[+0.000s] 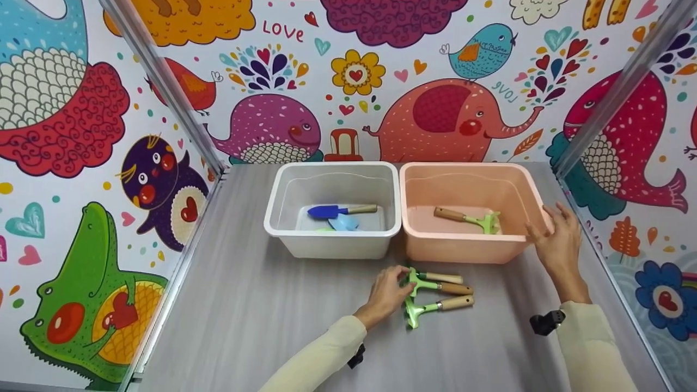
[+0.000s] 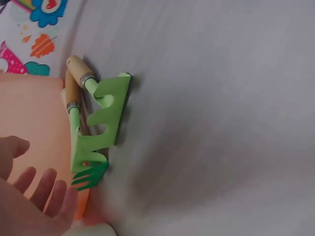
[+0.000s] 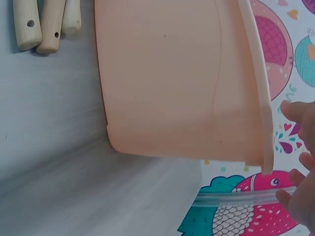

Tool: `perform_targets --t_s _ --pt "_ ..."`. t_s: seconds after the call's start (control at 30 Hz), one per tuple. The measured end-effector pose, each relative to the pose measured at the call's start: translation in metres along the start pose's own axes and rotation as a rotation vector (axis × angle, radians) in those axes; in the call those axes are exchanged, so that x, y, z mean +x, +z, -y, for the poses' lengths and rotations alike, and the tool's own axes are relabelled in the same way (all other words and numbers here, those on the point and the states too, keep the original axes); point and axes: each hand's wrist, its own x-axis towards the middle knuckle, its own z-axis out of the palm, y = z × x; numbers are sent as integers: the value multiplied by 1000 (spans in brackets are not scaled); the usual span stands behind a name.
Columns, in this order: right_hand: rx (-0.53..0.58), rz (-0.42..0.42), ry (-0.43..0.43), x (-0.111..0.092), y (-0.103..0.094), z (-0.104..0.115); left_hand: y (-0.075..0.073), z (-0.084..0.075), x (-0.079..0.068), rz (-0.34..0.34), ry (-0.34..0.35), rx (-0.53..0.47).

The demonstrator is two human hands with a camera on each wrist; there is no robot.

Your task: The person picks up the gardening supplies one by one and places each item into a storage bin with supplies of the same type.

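My left hand (image 1: 384,294) hovers with loosely bent fingers beside the metal ends of several small garden tools on the table. Two light green hand rakes (image 1: 435,306) with wooden handles lie there, their toothed heads (image 2: 110,105) toward this hand. Behind them lies a darker green small rake (image 2: 91,177), partly hidden. At the right end of the peach bin (image 1: 463,247), my right hand (image 1: 561,239) is beside the rim, fingers spread and slightly bent; whether it touches the rim cannot be told. Another light green rake (image 1: 487,222) lies inside that bin.
A whitish-grey bin (image 1: 337,245) stands left of the peach one, close against it. It holds a blue trowel (image 1: 326,212), a light blue piece (image 1: 344,222) and something green, mostly hidden. Metal posts and printed wall panels border the grey table (image 1: 234,316).
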Motion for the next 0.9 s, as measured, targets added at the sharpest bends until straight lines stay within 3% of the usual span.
perform_targets --t_s 0.2,0.47,0.63,0.9 --pt "24 22 63 3 0 -7 15 -12 12 31 93 125" --pt "69 11 116 6 8 -9 41 -21 16 77 167 172" --pt "80 -6 159 9 9 -12 53 -22 20 88 209 348" --pt "112 27 268 12 11 -17 71 -28 22 66 348 619"
